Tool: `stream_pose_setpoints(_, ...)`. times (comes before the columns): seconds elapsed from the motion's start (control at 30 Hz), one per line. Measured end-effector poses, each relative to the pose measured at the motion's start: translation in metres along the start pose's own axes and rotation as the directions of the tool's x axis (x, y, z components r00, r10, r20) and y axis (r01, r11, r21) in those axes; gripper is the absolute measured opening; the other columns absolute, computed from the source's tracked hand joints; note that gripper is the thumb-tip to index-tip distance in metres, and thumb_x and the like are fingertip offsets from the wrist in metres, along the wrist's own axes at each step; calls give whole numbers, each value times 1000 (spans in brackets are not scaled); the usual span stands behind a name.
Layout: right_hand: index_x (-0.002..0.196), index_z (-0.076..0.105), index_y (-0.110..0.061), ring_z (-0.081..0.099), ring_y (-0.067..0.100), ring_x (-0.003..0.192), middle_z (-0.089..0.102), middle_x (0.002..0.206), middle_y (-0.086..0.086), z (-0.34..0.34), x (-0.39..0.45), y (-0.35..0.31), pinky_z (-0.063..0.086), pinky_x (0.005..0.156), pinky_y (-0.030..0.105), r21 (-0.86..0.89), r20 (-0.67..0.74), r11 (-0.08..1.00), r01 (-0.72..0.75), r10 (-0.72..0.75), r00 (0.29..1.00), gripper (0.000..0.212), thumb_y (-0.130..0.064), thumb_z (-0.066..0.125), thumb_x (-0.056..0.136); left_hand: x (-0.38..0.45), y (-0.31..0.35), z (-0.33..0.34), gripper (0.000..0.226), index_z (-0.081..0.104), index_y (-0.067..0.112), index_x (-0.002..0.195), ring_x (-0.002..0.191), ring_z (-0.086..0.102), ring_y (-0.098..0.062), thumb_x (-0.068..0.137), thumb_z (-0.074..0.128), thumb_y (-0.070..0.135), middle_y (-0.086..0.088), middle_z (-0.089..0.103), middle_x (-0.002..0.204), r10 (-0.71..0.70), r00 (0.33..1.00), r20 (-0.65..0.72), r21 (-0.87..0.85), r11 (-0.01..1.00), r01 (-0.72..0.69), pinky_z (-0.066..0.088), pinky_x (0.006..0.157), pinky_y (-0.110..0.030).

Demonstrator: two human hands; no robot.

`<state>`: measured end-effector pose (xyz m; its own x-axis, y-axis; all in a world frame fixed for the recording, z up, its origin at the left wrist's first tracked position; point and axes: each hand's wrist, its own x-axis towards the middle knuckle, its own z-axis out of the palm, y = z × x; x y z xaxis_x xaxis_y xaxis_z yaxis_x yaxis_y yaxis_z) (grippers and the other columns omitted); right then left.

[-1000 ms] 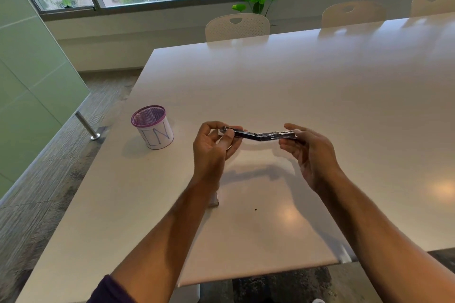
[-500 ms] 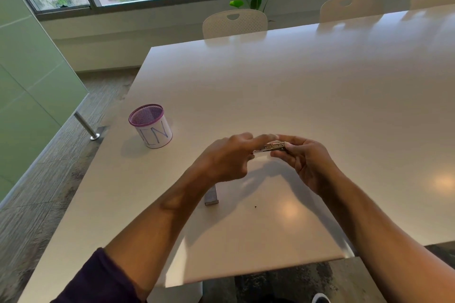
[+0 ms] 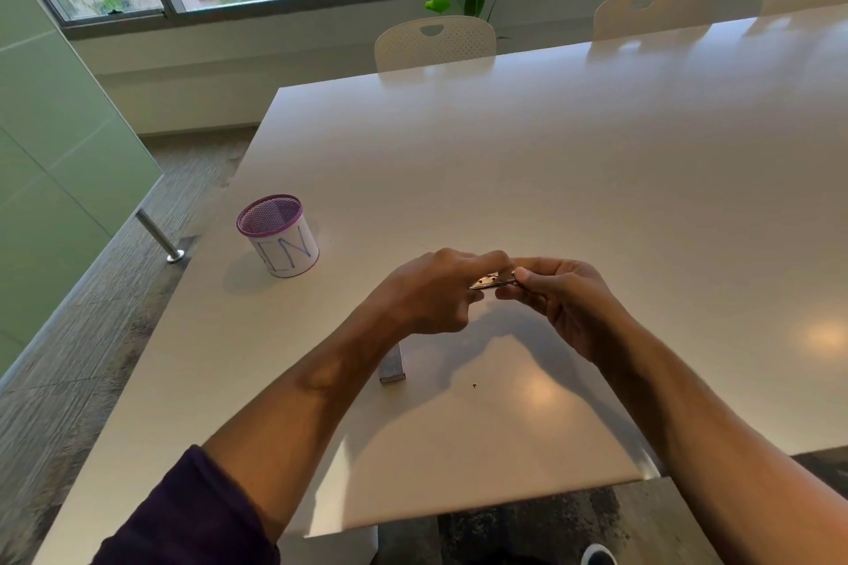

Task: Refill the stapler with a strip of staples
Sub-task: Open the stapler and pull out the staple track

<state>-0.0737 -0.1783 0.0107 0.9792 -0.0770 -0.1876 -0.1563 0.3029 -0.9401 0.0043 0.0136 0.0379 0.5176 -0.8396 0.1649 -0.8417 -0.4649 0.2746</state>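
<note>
We are holding the stapler between both hands just right of the frame's centre, lifted above the desk. Our left hand is closing over its left end, fingers curled round it, and our right hand is pinching the right end between thumb and fingertips. Only a short silvery stretch of the stapler is showing between the knuckles; the rest is being covered, so we cannot tell whether it is standing open or closed. Below the left wrist, a small grey block, seemingly the strip of staples, is lying on the desk, its upper end hiding behind our forearm. Toward the left of the frame a purple-rimmed mesh cup is standing, with blue lettering we are struggling to read. Our dark sleeve is being cut off at the bottom edge.
</note>
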Motion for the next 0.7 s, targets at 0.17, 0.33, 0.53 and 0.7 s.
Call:
stream_pose_setpoints(0.17, 117, 71, 2, 75, 35, 99, 76, 106, 26, 3, 1, -4, 59, 92, 35, -93, -6, 995, 31, -32, 999, 23, -2, 60, 96, -7, -4, 7, 23, 50, 22, 109, 56, 44, -26, 94, 68, 26, 9, 48, 70, 29, 987, -161, -8, 999, -31, 49, 51, -39)
stream_pose_setpoints(0.33, 112, 73, 1, 77, 34, 92, 77, 98, 25, 9, 4, -8, 58, 95, 36, -209, -36, 976, 62, -71, 997, 20, -1, 61, 96, -16, 0, 22, 12, 44, 20, 95, 49, 48, -26, 101, 53, 26, 3, 56, 65, -79, 936, -344, -126, 991, 37, 48, 47, -42)
stream_pose_setpoints(0.53, 115, 72, -2, 78, 18, 82, 79, 92, 12, 10, 3, -29, 61, 87, 31, -485, -114, 865, 126, -205, 972, 22, -8, 66, 95, -33, -8, 26, 9, 45, 15, 101, 59, 67, -24, 97, 53, 18, -15, 74, 82, -390, 907, -160, -657, 728, 197, 57, 56, -41)
stream_pose_setpoints(0.7, 117, 74, -13, 76, 8, 83, 78, 89, 1, 30, -8, -51, 56, 78, 21, -784, 35, 575, 233, -334, 942, 24, -18, 67, 95, -36, -15, 24, 35, 54, 12, 119, 77, 69, -31, 84, 57, 13, -23, 73, 102, -387, 919, 77, -828, 488, 275, 61, 73, -43)
